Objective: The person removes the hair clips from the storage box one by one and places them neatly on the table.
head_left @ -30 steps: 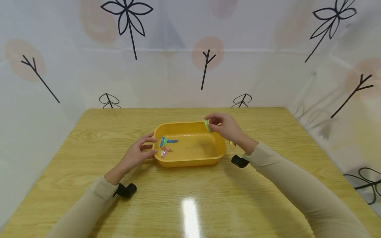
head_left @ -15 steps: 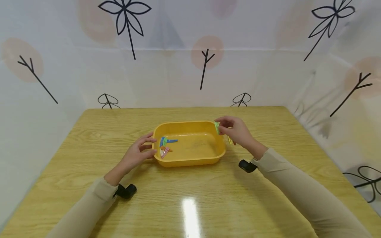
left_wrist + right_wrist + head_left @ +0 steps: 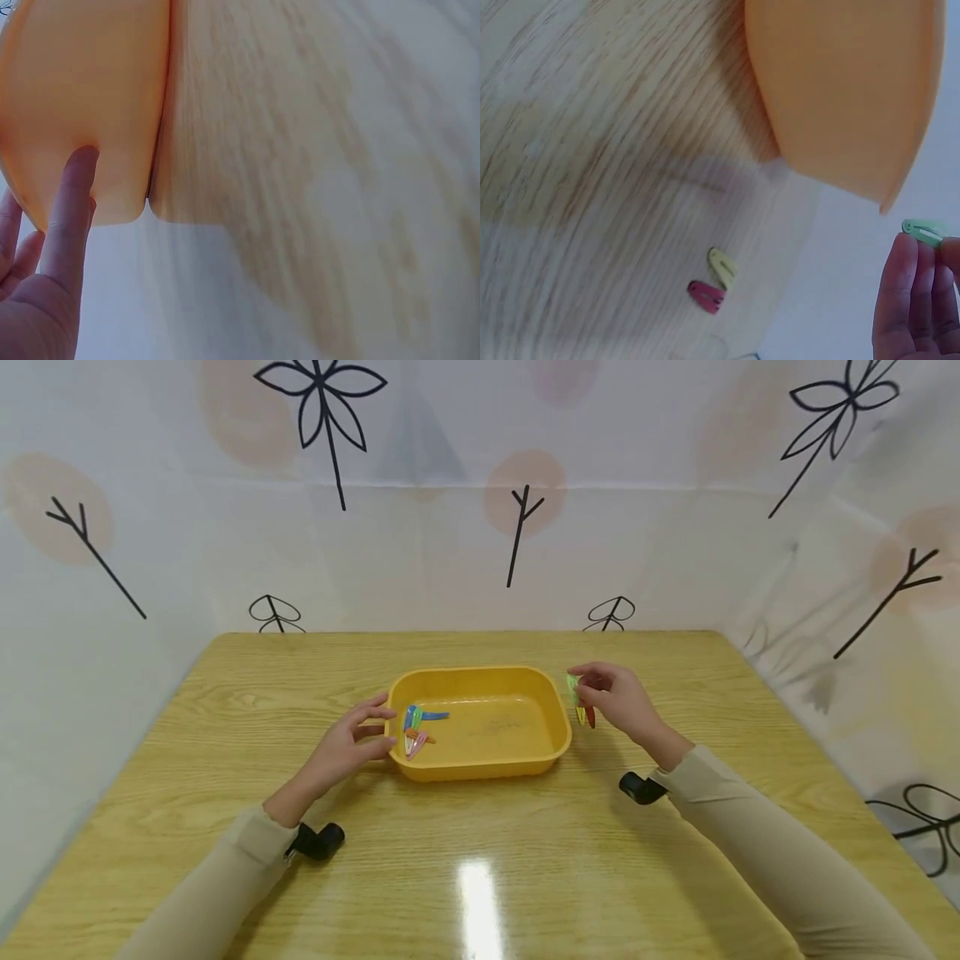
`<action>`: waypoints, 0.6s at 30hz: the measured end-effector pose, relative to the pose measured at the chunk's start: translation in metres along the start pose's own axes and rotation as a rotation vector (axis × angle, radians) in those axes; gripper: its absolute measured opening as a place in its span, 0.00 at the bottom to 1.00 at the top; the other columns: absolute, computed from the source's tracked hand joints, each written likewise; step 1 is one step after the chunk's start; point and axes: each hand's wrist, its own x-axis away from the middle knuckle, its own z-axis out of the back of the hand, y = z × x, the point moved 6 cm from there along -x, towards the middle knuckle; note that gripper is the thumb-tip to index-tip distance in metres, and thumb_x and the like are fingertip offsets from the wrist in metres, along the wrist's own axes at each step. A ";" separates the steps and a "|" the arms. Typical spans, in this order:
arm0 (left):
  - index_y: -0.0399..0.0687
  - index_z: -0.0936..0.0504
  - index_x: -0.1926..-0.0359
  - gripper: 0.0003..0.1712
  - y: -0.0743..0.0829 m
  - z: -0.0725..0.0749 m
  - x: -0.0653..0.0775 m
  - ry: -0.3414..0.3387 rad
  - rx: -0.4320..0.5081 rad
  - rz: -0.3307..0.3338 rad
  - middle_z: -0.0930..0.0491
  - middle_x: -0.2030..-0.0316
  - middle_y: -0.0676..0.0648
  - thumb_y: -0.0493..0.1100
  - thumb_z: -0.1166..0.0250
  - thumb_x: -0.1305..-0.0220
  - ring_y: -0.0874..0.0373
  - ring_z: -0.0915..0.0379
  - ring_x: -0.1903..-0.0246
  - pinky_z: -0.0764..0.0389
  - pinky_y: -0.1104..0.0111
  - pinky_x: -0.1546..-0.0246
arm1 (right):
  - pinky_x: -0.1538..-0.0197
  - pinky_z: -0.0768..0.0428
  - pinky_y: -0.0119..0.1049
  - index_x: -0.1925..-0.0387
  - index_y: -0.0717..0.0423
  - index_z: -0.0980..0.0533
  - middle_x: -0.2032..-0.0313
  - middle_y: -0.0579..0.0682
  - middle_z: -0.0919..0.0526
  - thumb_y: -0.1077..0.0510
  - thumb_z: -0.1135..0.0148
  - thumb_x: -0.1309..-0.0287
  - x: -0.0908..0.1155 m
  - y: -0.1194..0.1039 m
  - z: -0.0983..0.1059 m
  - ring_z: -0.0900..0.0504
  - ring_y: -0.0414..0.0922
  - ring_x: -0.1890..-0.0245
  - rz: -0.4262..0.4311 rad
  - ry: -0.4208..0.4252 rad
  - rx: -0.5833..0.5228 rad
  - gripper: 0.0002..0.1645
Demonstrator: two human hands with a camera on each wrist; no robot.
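Note:
My right hand (image 3: 618, 697) pinches a light green snap hair clip (image 3: 924, 231) between thumb and fingertips, just past the right end of a yellow plastic tray (image 3: 480, 770). On the table below that hand lie a yellow hair clip (image 3: 721, 267) and a red hair clip (image 3: 705, 296), side by side. My left hand (image 3: 348, 739) rests its extended fingers and thumb against the tray's left end; in the left wrist view the thumb (image 3: 71, 217) touches the outer wall. Inside the tray, at its left, several hair clips (image 3: 414, 720) in blue, green, orange, white and pink lie bunched together.
The tray stands on a wood-grain table (image 3: 405, 877). Behind and at the sides hangs a pale cloth (image 3: 420, 560) with plant drawings. A black wrist camera (image 3: 318, 842) is strapped to the left wrist, another black camera (image 3: 641, 787) to the right.
My right hand has moved right and slightly down, carrying the green hair clip from over the tray's far right rim to outside it. The left hand and tray stay put.

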 end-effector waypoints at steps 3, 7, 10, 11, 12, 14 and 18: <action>0.31 0.30 0.44 0.25 0.000 0.000 -0.001 -0.003 0.008 -0.002 0.50 0.30 0.47 0.38 0.35 0.40 0.38 0.38 0.42 0.19 0.62 0.59 | 0.63 0.19 0.40 0.46 0.65 0.27 0.65 0.60 0.24 0.65 0.45 0.37 0.001 0.006 0.003 0.24 0.61 0.66 -0.012 0.007 0.014 0.18; 0.30 0.30 0.44 0.25 -0.001 0.000 0.000 -0.003 0.015 0.000 0.50 0.30 0.47 0.38 0.35 0.40 0.38 0.38 0.42 0.19 0.61 0.59 | 0.58 0.20 0.49 0.46 0.66 0.28 0.64 0.60 0.24 0.65 0.46 0.37 0.003 0.016 0.006 0.23 0.60 0.65 -0.041 0.008 0.018 0.18; 0.31 0.30 0.44 0.25 -0.001 0.000 0.000 0.000 0.007 0.003 0.50 0.30 0.48 0.38 0.35 0.40 0.38 0.38 0.42 0.19 0.61 0.59 | 0.57 0.20 0.50 0.45 0.68 0.28 0.63 0.61 0.25 0.66 0.46 0.37 0.004 0.023 0.008 0.22 0.58 0.64 -0.061 0.009 0.012 0.19; 0.31 0.30 0.44 0.25 -0.001 0.000 0.000 0.000 0.004 0.003 0.50 0.30 0.48 0.38 0.35 0.40 0.38 0.38 0.42 0.19 0.61 0.59 | 0.57 0.20 0.49 0.45 0.68 0.28 0.62 0.61 0.25 0.66 0.46 0.37 0.004 0.026 0.008 0.22 0.58 0.64 -0.068 0.011 0.013 0.19; 0.31 0.30 0.44 0.25 -0.001 0.000 0.000 0.000 0.002 0.005 0.50 0.30 0.48 0.39 0.35 0.40 0.38 0.38 0.42 0.19 0.60 0.58 | 0.57 0.20 0.49 0.45 0.69 0.29 0.62 0.62 0.25 0.66 0.46 0.37 0.004 0.028 0.009 0.22 0.57 0.64 -0.074 0.014 0.014 0.19; 0.32 0.30 0.44 0.26 -0.001 0.001 0.000 0.000 -0.002 0.006 0.50 0.30 0.48 0.39 0.35 0.40 0.39 0.38 0.42 0.19 0.60 0.58 | 0.57 0.19 0.48 0.45 0.69 0.29 0.62 0.62 0.25 0.66 0.46 0.37 0.004 0.033 0.011 0.21 0.54 0.65 -0.092 0.021 0.020 0.20; 0.32 0.30 0.44 0.26 -0.002 0.001 0.000 -0.001 -0.002 0.009 0.50 0.30 0.48 0.40 0.35 0.40 0.39 0.38 0.42 0.20 0.59 0.58 | 0.56 0.20 0.47 0.44 0.70 0.30 0.61 0.63 0.25 0.65 0.47 0.37 0.003 0.041 0.015 0.21 0.50 0.65 -0.120 0.026 0.022 0.20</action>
